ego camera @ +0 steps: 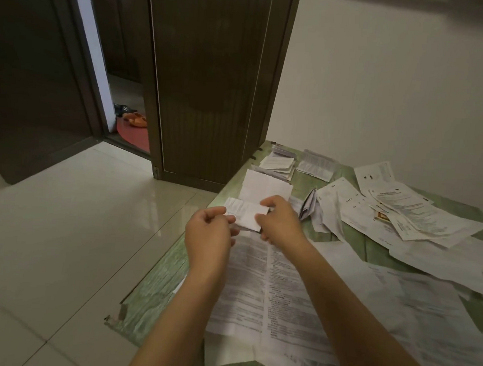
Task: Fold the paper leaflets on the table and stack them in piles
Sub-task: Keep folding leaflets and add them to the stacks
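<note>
A folded leaflet [246, 215] hangs over unfolded leaflets [258, 280], near folded piles [277, 163].

Both hands, left hand [208, 229] and right hand [281, 221], pinch a folded leaflet [246, 213].

Folded piles [278, 163] lie far on the table [158, 284]; loose leaflets [399, 212] spread to their right; door [211, 84] behind.

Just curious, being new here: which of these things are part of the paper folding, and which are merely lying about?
Job: folded leaflet, held by left hand and right hand; folded piles; loose unfolded sheets; table.
Lying about: orange slippers, red mat, wooden door.
</note>
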